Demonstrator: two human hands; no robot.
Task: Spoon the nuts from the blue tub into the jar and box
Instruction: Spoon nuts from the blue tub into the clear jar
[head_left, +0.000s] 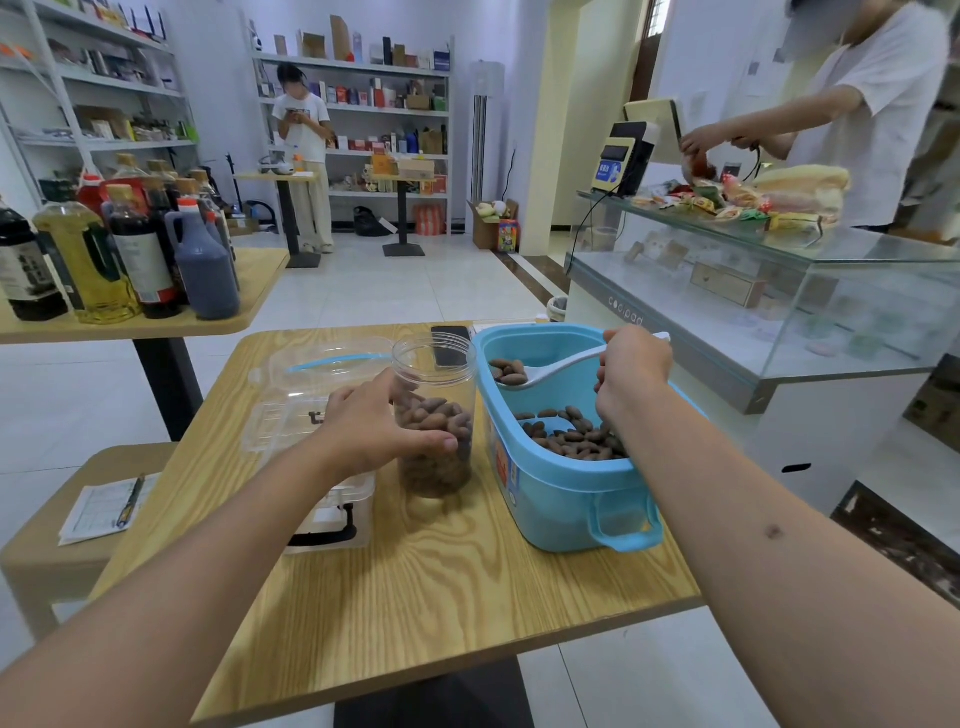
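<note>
Right hand (631, 371) grips loaded spoon (550, 370) above tub (561, 483); left hand (379, 426) clasps jar (435, 395)

Room evenly lit, bright, cool white cast; source itself not in frame. Shadows soft and faint — a weak one under the blue tub (566, 499) on the wooden table (441, 597). Pale reflections on the glass counter (779, 249) top and front pane. Floor tiles (363, 280) show a mild sheen. Wide-angle distortion strong: shelves (104, 83) at left lean inward, forearms stretch toward the lower corners. Centre sharp — wood grain readable. Top right corner soft, figure there blurred. Far shelving slightly smeared, labels unreadable.
</note>
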